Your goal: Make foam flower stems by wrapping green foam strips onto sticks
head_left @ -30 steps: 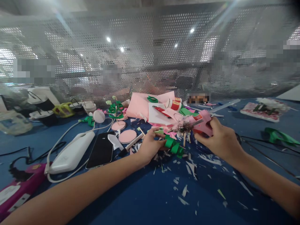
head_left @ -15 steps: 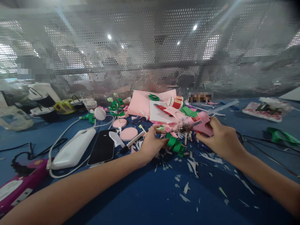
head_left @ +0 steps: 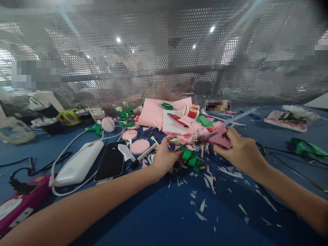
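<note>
My right hand [head_left: 243, 150] is wrapped round the handle of a pink glue gun [head_left: 212, 134], whose nozzle points left toward my other hand. Between the closed fingers of my left hand [head_left: 166, 155] is a green paper spiral [head_left: 191, 159], with a thin stick [head_left: 155, 140] and a bit of light green paper jutting out near the fingers. The nozzle end sits just above the spiral; whether they touch I cannot tell. Left of my hand lie a pink disc [head_left: 139, 146] and a pen-like tool [head_left: 143, 155]. A finished-looking green curled paper plant [head_left: 127, 116] stands on another pink disc [head_left: 130, 135].
Pink paper sheets [head_left: 151, 114] and a paper cup [head_left: 191, 111] lie behind my hands. To the left are a phone [head_left: 110, 161], a white power bank [head_left: 80, 164] with cables and a magenta power strip [head_left: 25, 198]. Paper scraps [head_left: 202, 205] litter the blue table [head_left: 164, 218]. A perforated metal screen [head_left: 164, 51] rises behind.
Almost nothing differs. The whole view has shifted very slightly; both hands keep their holds, and the glue gun stays close to the green spiral.
</note>
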### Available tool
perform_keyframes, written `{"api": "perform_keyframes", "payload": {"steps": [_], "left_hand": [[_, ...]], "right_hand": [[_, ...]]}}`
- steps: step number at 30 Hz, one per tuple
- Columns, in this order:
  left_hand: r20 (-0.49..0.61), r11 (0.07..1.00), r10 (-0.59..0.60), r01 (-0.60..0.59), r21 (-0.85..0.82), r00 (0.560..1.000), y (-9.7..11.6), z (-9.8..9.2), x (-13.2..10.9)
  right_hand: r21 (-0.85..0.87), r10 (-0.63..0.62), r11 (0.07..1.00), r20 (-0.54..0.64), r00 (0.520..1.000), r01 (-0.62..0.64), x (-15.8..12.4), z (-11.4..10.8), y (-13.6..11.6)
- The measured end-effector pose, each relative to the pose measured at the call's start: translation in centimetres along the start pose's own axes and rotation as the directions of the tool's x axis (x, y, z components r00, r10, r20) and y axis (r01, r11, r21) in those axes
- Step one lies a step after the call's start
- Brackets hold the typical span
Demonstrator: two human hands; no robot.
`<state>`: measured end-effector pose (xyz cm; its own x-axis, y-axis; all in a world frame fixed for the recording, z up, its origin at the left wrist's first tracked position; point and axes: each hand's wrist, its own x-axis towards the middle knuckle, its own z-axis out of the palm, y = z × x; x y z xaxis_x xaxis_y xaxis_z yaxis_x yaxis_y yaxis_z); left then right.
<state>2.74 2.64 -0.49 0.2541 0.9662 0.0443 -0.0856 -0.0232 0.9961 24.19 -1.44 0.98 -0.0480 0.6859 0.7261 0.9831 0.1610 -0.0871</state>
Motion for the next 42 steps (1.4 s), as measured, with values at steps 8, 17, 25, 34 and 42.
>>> {"api": "perform_keyframes", "payload": {"steps": [8,17,25,34,42], "left_hand": [[-0.011,1.000,-0.009,0.009,-0.010,1.000,0.3,0.1,-0.1],[-0.013,1.000,-0.004,0.004,-0.009,1.000,0.3,0.1,0.0],[-0.023,1.000,0.004,-0.005,-0.021,1.000,0.4,0.1,0.0],[-0.017,1.000,0.013,-0.014,-0.025,1.000,0.5,0.2,-0.1],[-0.030,1.000,0.007,-0.008,-0.015,1.000,0.9,0.3,-0.1]], "right_hand": [[-0.003,0.007,1.000,-0.003,1.000,-0.007,0.0,-0.1,0.0],[-0.008,-0.056,0.998,-0.022,0.998,0.056,0.1,0.1,0.6],[0.010,0.018,1.000,0.021,1.000,-0.018,0.2,-0.2,0.4],[-0.006,-0.048,0.999,-0.022,0.999,0.048,0.2,-0.3,0.8],[-0.125,0.060,0.990,-0.007,0.998,-0.060,0.5,-0.6,0.7]]}}
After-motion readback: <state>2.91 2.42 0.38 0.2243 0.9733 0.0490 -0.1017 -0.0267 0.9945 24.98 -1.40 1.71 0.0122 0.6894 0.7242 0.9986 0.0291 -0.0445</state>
